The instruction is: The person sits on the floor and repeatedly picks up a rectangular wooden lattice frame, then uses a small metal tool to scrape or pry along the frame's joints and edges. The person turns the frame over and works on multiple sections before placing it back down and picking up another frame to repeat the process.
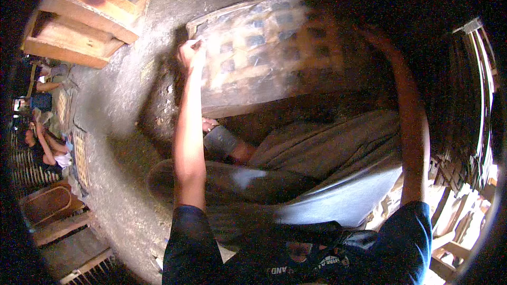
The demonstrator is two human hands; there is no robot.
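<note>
In front of me, a low board (248, 95) with a pale lattice pattern and dark squares lies tilted over my lap. Its surface is hazy and smeared, as if a translucent sheet covers it, but I cannot tell for sure. My left hand (190, 55) is closed at the board's left edge, fingers curled together; what they pinch is too small to make out. At the dark right end, my right hand (376, 39) reaches to the board's far corner, its fingers lost in shadow and blur. One bare foot (209, 124) shows below the board's near edge.
A slatted wooden crate (84, 13) stands at the upper left on the rough concrete floor (116, 100). Another person (47, 145) sits at the far left near a lattice panel (80, 161). Bundled strips (467, 105) lean at the right, with wood pieces (454, 211) below.
</note>
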